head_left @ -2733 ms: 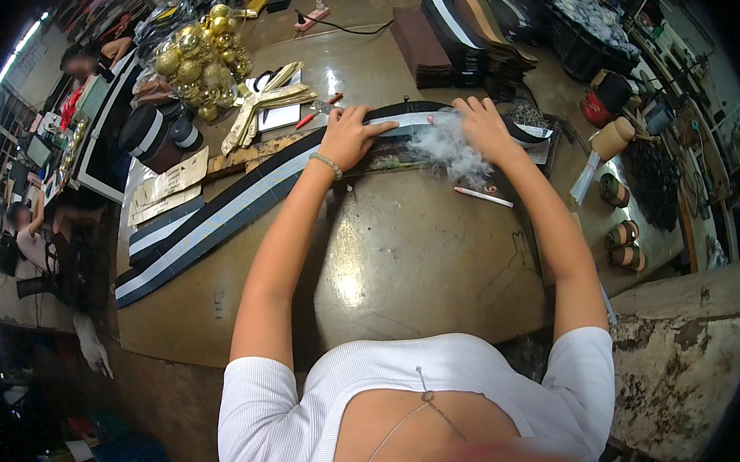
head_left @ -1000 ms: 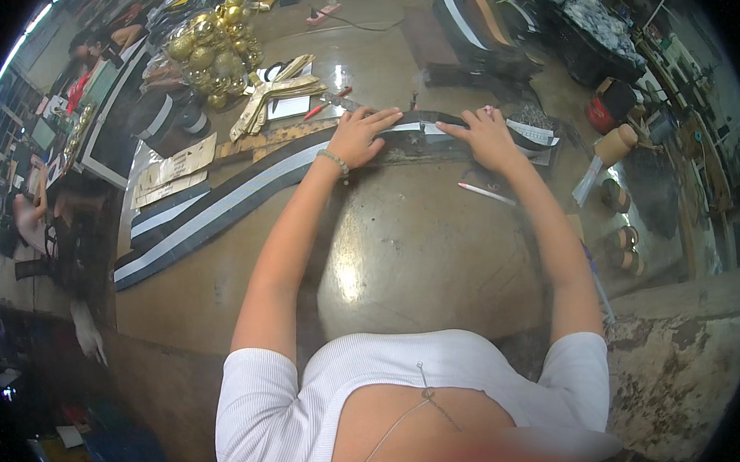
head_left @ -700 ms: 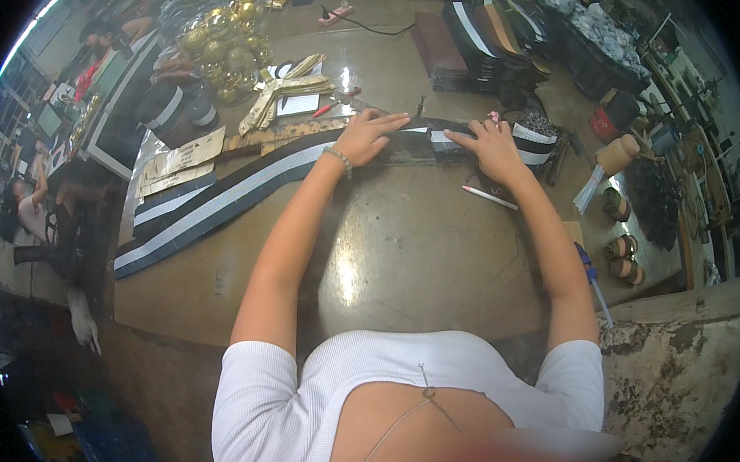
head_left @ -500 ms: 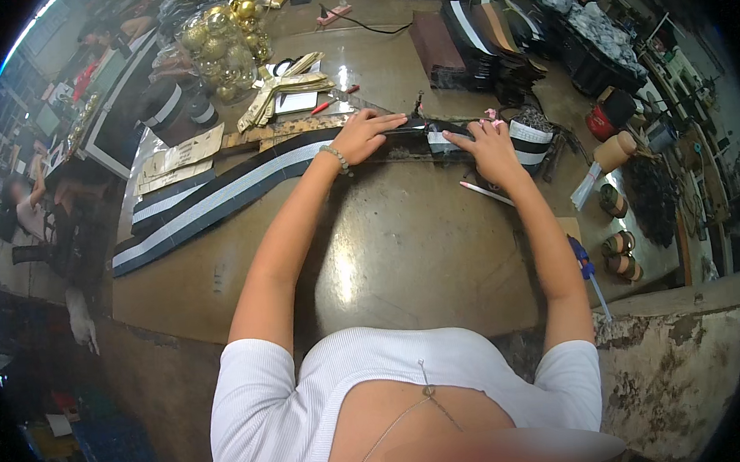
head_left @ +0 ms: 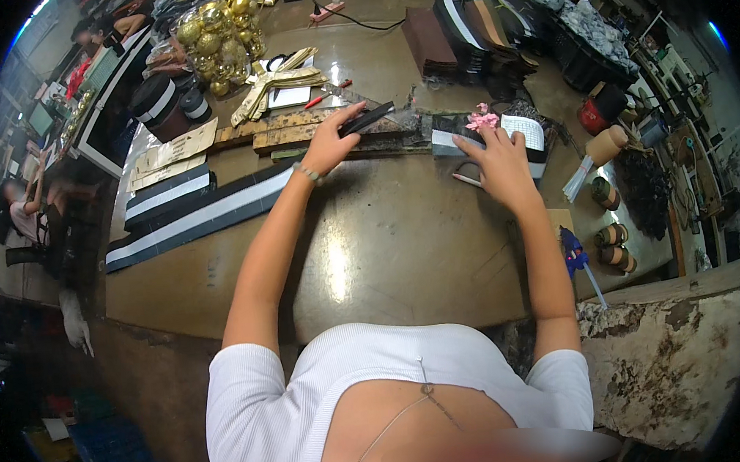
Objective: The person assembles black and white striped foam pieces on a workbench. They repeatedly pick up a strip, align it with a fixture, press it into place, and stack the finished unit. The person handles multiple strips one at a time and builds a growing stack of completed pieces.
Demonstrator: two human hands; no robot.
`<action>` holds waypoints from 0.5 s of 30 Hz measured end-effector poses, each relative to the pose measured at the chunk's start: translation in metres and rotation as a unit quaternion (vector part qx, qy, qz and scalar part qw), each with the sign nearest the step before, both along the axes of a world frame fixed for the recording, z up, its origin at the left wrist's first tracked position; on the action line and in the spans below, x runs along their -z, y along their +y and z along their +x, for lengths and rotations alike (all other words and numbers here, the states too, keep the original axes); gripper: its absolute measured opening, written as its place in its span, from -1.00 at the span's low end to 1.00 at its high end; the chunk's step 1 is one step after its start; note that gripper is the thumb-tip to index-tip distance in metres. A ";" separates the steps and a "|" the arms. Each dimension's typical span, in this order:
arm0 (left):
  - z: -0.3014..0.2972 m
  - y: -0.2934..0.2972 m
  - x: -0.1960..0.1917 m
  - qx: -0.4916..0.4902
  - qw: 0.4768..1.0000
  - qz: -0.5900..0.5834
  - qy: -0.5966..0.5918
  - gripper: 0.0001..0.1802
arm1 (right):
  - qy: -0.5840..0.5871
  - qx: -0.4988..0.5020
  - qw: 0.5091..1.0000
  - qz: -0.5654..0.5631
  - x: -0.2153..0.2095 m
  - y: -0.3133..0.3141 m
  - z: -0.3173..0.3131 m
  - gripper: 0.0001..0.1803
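My left hand (head_left: 331, 147) is closed round a short dark strip (head_left: 369, 118), which points up and to the right over a worn wooden board. From beneath that hand a long black band with a pale centre stripe (head_left: 216, 211) runs away to the left; whether the dark strip is its end is hidden. My right hand (head_left: 501, 162) lies spread, fingertips on a short striped piece (head_left: 444, 144) at the board's right end. Beside these fingers are a pink bow-like ornament (head_left: 482, 117) and a white patterned patch (head_left: 523, 131). A pale pen (head_left: 467, 178) lies just below.
The wooden board (head_left: 296, 134) crosses the table before me. Behind it lie a red pen (head_left: 328, 95), cream strips (head_left: 272, 89) and bagged gold balls (head_left: 219, 41). Strip stacks (head_left: 451, 40) stand at the back right, thread spools (head_left: 613, 254) at the right. Another person (head_left: 25, 205) sits far left.
My left hand has drawn back leftward, raising the dark strip from the board. The right hand has shifted slightly right and lower, and a gap now separates the long band from the short piece.
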State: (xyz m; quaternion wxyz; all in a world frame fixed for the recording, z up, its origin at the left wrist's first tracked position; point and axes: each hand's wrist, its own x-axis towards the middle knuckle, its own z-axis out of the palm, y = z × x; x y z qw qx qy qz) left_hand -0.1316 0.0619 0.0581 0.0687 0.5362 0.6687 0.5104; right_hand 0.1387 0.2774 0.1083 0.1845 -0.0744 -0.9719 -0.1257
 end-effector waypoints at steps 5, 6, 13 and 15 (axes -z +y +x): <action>0.062 -0.064 -0.020 0.217 0.869 0.065 -0.439 -0.32 | 0.007 -0.035 0.998 -0.050 -0.009 -0.055 0.020 -0.26; 0.070 -0.072 -0.021 0.203 0.879 0.001 -0.432 -0.31 | 0.004 -0.046 0.997 -0.059 -0.006 -0.064 0.020 -0.26; 0.095 -0.097 -0.022 0.148 0.869 -0.181 -0.436 -0.34 | -0.024 -0.106 0.988 -0.106 0.019 -0.109 0.016 -0.29; 0.095 -0.098 -0.021 0.157 0.872 -0.197 -0.420 -0.41 | -0.014 -0.113 0.988 -0.101 0.019 -0.109 0.019 -0.29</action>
